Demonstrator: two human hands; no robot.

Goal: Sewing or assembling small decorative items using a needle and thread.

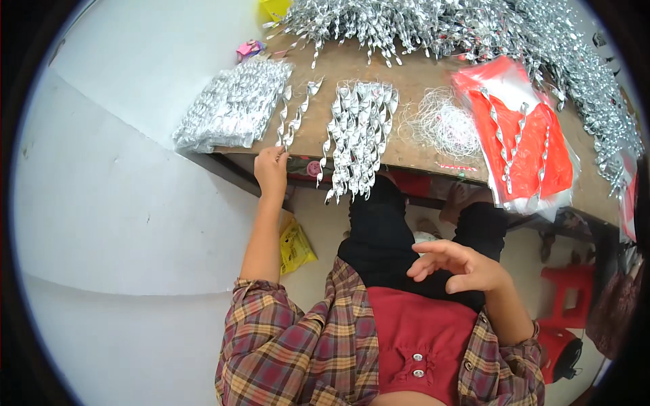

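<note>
My left hand (271,172) is at the table's front edge, its fingers pinched on the lower end of a twisted silver strip (296,118). That strip lies lengthwise on the brown table, and another short one lies close beside it. To the right, a bundle of twisted silver strips (359,135) is laid out in rows, their lower ends hanging over the edge. My right hand (464,267) hovers above my lap, fingers apart and curved, holding nothing.
Left on the table sits a clear-bagged stack of silver spirals (237,101). Loose white string (447,122) lies beside red plastic bags (521,145) with a few strips on top. A large silver heap (433,27) covers the back. A red stool (569,298) stands lower right; a yellow bag (296,249) lies below.
</note>
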